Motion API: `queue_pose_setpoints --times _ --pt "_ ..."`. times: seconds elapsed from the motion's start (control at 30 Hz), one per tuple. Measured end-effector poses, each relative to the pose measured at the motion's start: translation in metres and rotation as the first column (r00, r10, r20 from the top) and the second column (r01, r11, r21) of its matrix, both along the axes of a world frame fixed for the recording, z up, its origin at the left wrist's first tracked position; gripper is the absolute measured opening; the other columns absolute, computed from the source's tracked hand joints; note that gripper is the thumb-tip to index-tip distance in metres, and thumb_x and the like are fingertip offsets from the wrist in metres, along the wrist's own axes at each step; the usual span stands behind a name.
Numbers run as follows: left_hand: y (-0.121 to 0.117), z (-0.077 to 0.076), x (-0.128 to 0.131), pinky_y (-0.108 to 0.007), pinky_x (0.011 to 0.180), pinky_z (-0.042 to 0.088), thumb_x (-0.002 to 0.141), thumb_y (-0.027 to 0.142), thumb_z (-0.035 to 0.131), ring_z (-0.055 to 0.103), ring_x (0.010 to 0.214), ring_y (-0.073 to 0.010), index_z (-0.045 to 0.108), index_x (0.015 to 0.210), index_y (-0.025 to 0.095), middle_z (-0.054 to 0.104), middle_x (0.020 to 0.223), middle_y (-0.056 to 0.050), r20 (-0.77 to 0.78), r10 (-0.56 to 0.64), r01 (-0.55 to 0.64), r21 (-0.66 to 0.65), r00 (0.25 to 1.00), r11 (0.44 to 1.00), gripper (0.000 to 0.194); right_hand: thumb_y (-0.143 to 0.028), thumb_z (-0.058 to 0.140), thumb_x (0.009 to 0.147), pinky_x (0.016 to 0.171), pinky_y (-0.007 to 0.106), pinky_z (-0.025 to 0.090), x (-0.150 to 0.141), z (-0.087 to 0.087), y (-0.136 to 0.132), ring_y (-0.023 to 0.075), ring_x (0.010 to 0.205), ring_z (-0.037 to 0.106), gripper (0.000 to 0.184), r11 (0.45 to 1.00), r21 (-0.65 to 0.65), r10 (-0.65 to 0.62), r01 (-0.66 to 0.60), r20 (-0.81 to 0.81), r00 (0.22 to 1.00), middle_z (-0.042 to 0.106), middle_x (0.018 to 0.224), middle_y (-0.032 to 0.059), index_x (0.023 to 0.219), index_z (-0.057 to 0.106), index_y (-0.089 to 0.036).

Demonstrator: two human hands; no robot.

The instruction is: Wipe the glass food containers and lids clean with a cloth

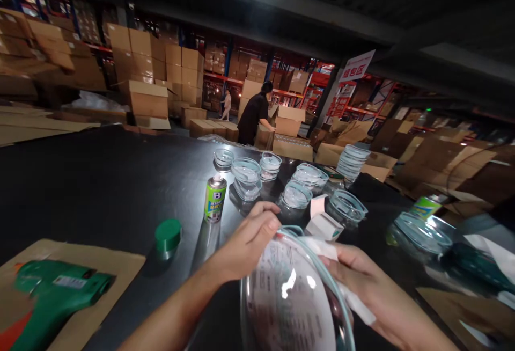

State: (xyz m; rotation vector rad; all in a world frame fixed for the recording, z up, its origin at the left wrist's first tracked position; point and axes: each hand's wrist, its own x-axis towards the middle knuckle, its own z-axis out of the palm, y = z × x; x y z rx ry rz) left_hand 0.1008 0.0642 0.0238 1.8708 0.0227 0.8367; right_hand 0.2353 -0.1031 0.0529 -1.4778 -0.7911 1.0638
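An oval clear glass dish [289, 302] with a printed label inside is held tilted close in front of me. My left hand [251, 241] is closed on its upper left edge, with the fingertips curled at the rim. A white tissue [356, 302] is gripped in my right hand [358, 270], which presses it against the dish's right rim; some of those fingers are hidden behind the glass and tissue. Just beyond the dish lies a small white box [325, 226] with a raised flap. A green spray can [215, 199] stands uncapped beyond my left hand.
A green glue gun [64, 286] rests on cardboard at left, near a green cap [168, 234]. Glass dishes [246, 171] stand along the table's far side, with a taller stack [353, 162] at right. Another can [425, 207] is at right. A person [254, 115] bends over cartons behind.
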Motion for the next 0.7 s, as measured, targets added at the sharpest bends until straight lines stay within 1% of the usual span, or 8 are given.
queue_pose_setpoints --times 0.03,0.1,0.2,0.27,0.37,0.5,0.6,0.7 --pt "-0.001 0.0 0.0 -0.03 0.099 0.04 0.097 0.038 0.031 0.049 0.118 -0.019 0.062 0.086 0.018 0.055 0.115 -0.01 -0.003 -0.024 0.024 -0.015 1.0 1.0 0.038 -0.042 0.075 0.071 0.039 0.017 0.035 0.0 0.0 0.0 0.0072 0.042 0.047 0.032 0.999 0.001 -0.033 0.033 -0.009 0.999 0.058 0.056 0.0012 0.086 0.071 -0.014" --pt "-0.003 -0.001 0.002 -0.029 0.097 0.042 0.096 0.039 0.031 0.05 0.115 -0.0188 0.062 0.089 0.019 0.054 0.117 -0.01 0.001 -0.052 0.052 -0.055 0.999 0.997 0.038 -0.04 0.079 0.066 0.041 0.018 0.038 -0.002 -0.001 0.0 0.0095 0.044 0.05 0.032 0.983 0.057 -0.171 0.174 -0.06 0.983 0.06 0.056 0.0017 0.086 0.072 -0.015" --pt "-0.003 -0.003 0.006 -0.028 0.09 0.045 0.096 0.041 0.032 0.054 0.107 -0.0181 0.061 0.093 0.019 0.054 0.117 -0.009 0.014 -0.032 0.034 -0.105 0.999 0.994 0.037 -0.034 0.083 0.062 0.045 0.023 0.046 -0.006 -0.003 -0.002 0.0153 0.05 0.058 0.038 0.88 0.17 -0.41 0.442 -0.196 0.891 0.065 0.061 0.0027 0.095 0.071 -0.02" --pt "-0.002 -0.002 0.007 -0.028 0.087 0.045 0.096 0.04 0.032 0.056 0.104 -0.0183 0.06 0.083 0.019 0.057 0.11 -0.008 0.013 0.015 -0.014 -0.072 1.0 0.997 0.038 -0.031 0.084 0.061 0.049 0.028 0.05 -0.009 -0.004 -0.005 0.0193 0.054 0.062 0.044 0.841 0.173 -0.465 0.513 -0.255 0.848 0.068 0.068 0.0051 0.101 0.069 -0.02" --pt "-0.002 0.0 0.006 -0.029 0.087 0.044 0.096 0.036 0.034 0.056 0.105 -0.0194 0.059 0.068 0.019 0.06 0.099 -0.008 0.006 0.092 -0.093 0.057 0.996 0.994 0.041 -0.03 0.083 0.061 0.059 0.034 0.056 -0.013 -0.003 -0.008 0.0247 0.065 0.067 0.045 0.853 0.154 -0.45 0.498 -0.264 0.853 0.071 0.079 0.009 0.103 0.069 -0.019" --pt "-0.003 0.0 0.006 -0.033 0.09 0.045 0.095 0.034 0.035 0.056 0.112 -0.0216 0.064 0.069 0.02 0.065 0.099 -0.009 0.01 0.156 -0.156 0.128 0.988 0.979 0.041 -0.026 0.082 0.062 0.071 0.039 0.057 -0.013 0.001 -0.006 0.0274 0.075 0.069 0.037 0.844 0.195 -0.443 0.499 -0.272 0.854 0.072 0.084 0.0103 0.096 0.071 -0.019" --pt "-0.004 -0.002 0.005 -0.035 0.092 0.045 0.094 0.036 0.038 0.049 0.124 -0.0235 0.065 0.068 0.022 0.068 0.097 -0.009 -0.021 0.173 -0.167 0.173 0.985 0.971 0.04 -0.026 0.083 0.061 0.066 0.036 0.057 -0.009 0.005 -0.002 0.0263 0.072 0.069 0.035 0.871 0.176 -0.415 0.459 -0.237 0.879 0.072 0.082 0.0105 0.093 0.072 -0.019" --pt "-0.007 -0.002 0.004 -0.038 0.094 0.045 0.092 0.038 0.04 0.045 0.129 -0.0266 0.066 0.068 0.022 0.066 0.11 -0.011 -0.074 0.194 -0.175 0.209 0.978 0.962 0.039 -0.028 0.08 0.066 0.055 0.026 0.054 -0.007 0.009 -0.002 0.0194 0.06 0.066 0.028 0.917 0.136 -0.353 0.376 -0.167 0.921 0.072 0.077 0.0097 0.091 0.072 -0.018"
